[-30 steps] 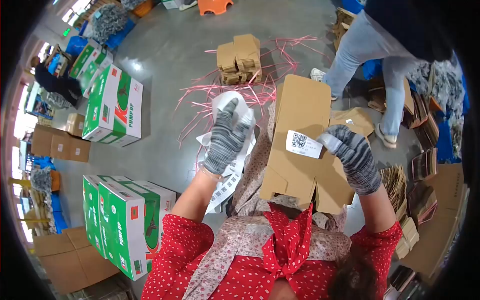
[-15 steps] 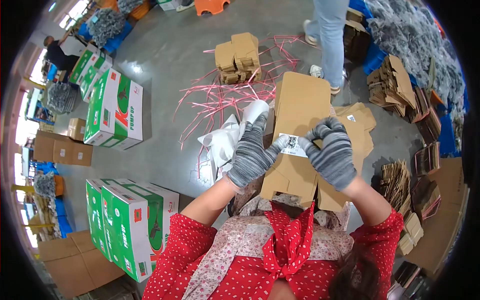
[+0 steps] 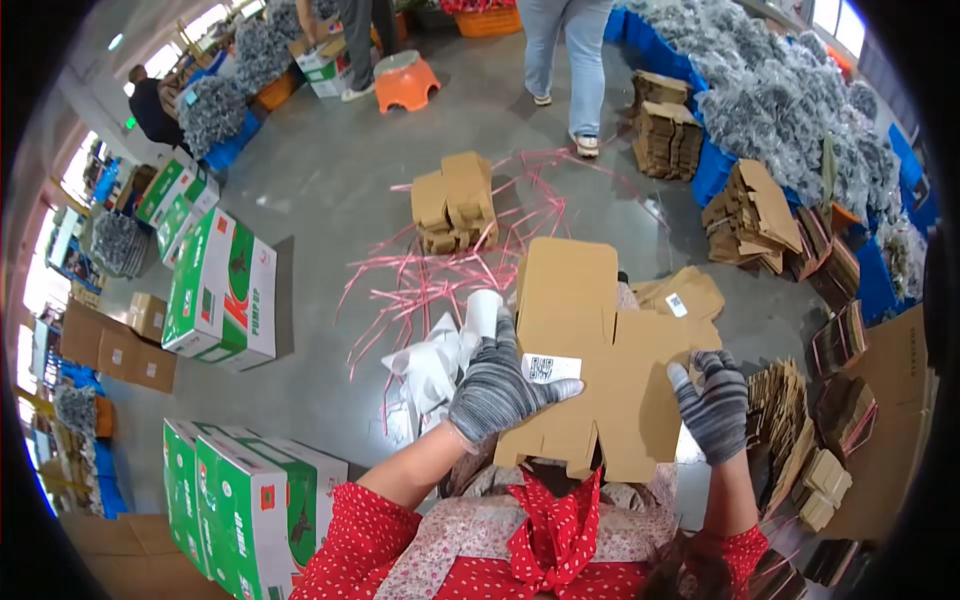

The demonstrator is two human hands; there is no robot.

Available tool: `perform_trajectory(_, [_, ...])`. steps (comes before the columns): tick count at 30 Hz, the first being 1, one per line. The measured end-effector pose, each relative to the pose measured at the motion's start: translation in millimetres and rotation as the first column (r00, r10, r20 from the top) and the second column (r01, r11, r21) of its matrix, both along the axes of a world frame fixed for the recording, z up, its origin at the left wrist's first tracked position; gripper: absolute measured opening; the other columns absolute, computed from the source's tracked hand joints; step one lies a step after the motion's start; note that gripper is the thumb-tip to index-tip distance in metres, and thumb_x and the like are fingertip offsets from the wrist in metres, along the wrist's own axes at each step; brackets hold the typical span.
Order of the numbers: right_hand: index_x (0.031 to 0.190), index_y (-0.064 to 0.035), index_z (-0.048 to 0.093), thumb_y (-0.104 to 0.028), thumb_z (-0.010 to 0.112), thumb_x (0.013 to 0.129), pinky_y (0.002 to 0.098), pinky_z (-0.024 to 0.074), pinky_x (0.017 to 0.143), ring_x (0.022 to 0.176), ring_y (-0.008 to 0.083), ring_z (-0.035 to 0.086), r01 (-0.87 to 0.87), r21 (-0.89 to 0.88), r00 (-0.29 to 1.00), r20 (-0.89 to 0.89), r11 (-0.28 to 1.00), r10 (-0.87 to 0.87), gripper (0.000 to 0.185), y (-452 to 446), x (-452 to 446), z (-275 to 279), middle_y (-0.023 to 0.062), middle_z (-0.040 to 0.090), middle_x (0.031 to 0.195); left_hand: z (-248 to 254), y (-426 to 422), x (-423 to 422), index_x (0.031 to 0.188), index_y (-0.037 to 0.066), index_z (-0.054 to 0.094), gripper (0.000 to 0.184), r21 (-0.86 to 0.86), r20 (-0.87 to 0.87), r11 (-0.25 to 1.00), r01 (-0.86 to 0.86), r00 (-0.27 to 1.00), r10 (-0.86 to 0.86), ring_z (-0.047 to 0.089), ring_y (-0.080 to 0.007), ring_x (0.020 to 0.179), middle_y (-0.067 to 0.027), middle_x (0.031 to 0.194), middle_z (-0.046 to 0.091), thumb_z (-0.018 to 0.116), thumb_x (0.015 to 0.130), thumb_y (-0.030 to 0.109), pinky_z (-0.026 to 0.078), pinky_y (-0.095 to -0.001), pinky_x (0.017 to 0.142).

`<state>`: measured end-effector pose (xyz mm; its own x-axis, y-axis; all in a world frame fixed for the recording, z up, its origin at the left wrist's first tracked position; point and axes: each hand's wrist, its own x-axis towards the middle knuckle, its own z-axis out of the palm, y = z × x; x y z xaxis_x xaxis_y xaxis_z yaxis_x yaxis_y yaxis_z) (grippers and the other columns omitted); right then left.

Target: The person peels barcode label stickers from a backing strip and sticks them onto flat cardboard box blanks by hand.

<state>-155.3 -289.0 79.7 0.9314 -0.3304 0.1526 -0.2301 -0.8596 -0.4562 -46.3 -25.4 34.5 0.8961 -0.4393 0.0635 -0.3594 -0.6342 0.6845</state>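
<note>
My left hand [image 3: 503,388], in a grey striped glove, holds a roll of white labels [image 3: 484,312] at its fingers. Its thumb lies on a flat cardboard box blank [image 3: 570,330], just below a white QR label [image 3: 545,369] stuck there. A crumpled strip of white backing paper [image 3: 425,365] hangs left of this hand. At the blank's right edge is my right hand [image 3: 714,405], gloved alike, its fingers curled and its thumb over the cardboard. Behind the blank shows more flat cardboard [image 3: 695,290] with another label.
Pink strapping [image 3: 450,275] lies tangled on the floor around a stack of blanks [image 3: 453,205]. Green-and-white cartons [image 3: 235,290] stand left. Cardboard bundles [image 3: 750,215] and blue bins [image 3: 715,150] line the right. A person in jeans [image 3: 567,60] and an orange stool [image 3: 405,82] are ahead.
My right hand has moved from beside the QR label to the right edge of the blank. The view has tilted up, and the person in jeans stands farther off.
</note>
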Motion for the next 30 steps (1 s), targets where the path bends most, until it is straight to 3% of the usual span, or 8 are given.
perform_trajectory(5, [0.115,0.0044,0.055,-0.016,0.068,0.083,0.032,0.0477,0.082,0.094,0.0228,0.061,0.009,0.274,0.987,0.149,0.962,-0.052,0.04,10,3,-1,0.0156,0.063,0.104,-22,-3,6,0.139,-0.015,0.015,0.105,-0.186,-0.089,0.978,-0.098,0.993,0.082,0.047,-0.0416,0.12,-0.0344,0.13,0.043,0.068,0.078,0.053,0.039,-0.0391,0.1])
perform_trajectory(8, [0.121,0.0048,0.053,-0.015,0.063,0.087,0.0297,0.0447,0.088,0.101,0.0162,0.056,-0.158,0.791,0.946,0.293,0.591,-0.139,0.04,13,9,-13,0.0102,0.061,0.111,-32,5,11,0.139,-0.012,0.023,0.09,-0.251,-0.02,0.96,-0.121,0.993,0.119,0.052,-0.0382,0.116,-0.0324,0.127,0.047,0.068,0.082,0.042,0.041,-0.0373,0.098])
perform_trajectory(11, [0.124,0.0031,0.052,-0.014,0.059,0.091,0.0284,0.0431,0.09,0.104,0.0152,0.054,-0.025,0.693,0.873,0.366,0.721,-0.322,0.038,-30,19,-34,0.0067,0.06,0.114,-19,16,19,0.138,-0.008,0.031,0.075,-0.344,-0.05,0.921,-0.184,0.983,0.178,0.055,-0.0339,0.114,-0.0291,0.126,0.051,0.067,0.085,0.032,0.043,-0.0354,0.097])
perform_trajectory(20, [0.112,-0.0032,0.061,-0.015,0.062,0.087,0.0264,0.0456,0.08,0.084,0.0132,0.056,0.47,0.812,0.639,-0.043,0.346,-0.768,0.027,-261,28,-254,0.0033,0.063,0.1,19,53,48,0.132,0.0,0.045,0.054,-0.42,0.106,0.894,-0.157,0.97,0.22,0.059,-0.0211,0.107,-0.0169,0.121,0.058,0.068,0.085,0.012,0.046,-0.0311,0.091])
perform_trajectory(23, [0.107,-0.006,0.061,-0.015,0.063,0.086,0.0264,0.0464,0.076,0.082,0.0116,0.055,0.622,0.306,0.685,0.233,0.721,-0.69,0.023,-243,47,-251,0.0017,0.06,0.095,41,44,59,0.131,0.001,0.046,0.053,-0.492,0.174,0.863,-0.116,0.958,0.228,0.059,-0.0201,0.105,-0.0154,0.117,0.06,0.068,0.084,0.011,0.047,-0.031,0.09])
perform_trajectory(25, [0.109,-0.0067,0.059,-0.017,0.063,0.086,0.0262,0.0473,0.075,0.086,0.0117,0.055,0.015,0.808,0.851,0.299,0.589,-0.432,0.026,-150,73,-138,0.0024,0.059,0.095,54,35,68,0.13,0.002,0.048,0.052,-0.607,0.226,0.795,-0.025,0.953,0.202,0.06,-0.0191,0.102,-0.0146,0.113,0.062,0.068,0.084,0.011,0.047,-0.0309,0.089])
perform_trajectory(26, [0.111,-0.0061,0.058,-0.017,0.061,0.086,0.0246,0.0474,0.074,0.087,0.0117,0.055,-0.175,0.677,0.877,0.437,0.715,-0.199,0.027,-98,84,-82,0.0031,0.06,0.097,63,27,72,0.13,0.002,0.048,0.052,-0.606,0.228,0.795,-0.024,0.953,0.202,0.06,-0.0191,0.102,-0.0146,0.113,0.062,0.068,0.084,0.011,0.047,-0.0309,0.089])
perform_trajectory(30, [0.11,-0.0051,0.056,-0.01,0.065,0.085,0.026,0.0494,0.074,0.085,0.0112,0.058,-0.634,0.6,0.737,0.66,0.488,0.146,0.028,64,111,18,0.0044,0.062,0.095,117,-23,86,0.132,0.004,0.048,0.055,-0.484,0.316,0.875,-0.012,0.93,0.187,0.061,-0.0136,0.091,-0.0103,0.106,0.065,0.07,0.082,0.014,0.049,-0.0301,0.081])
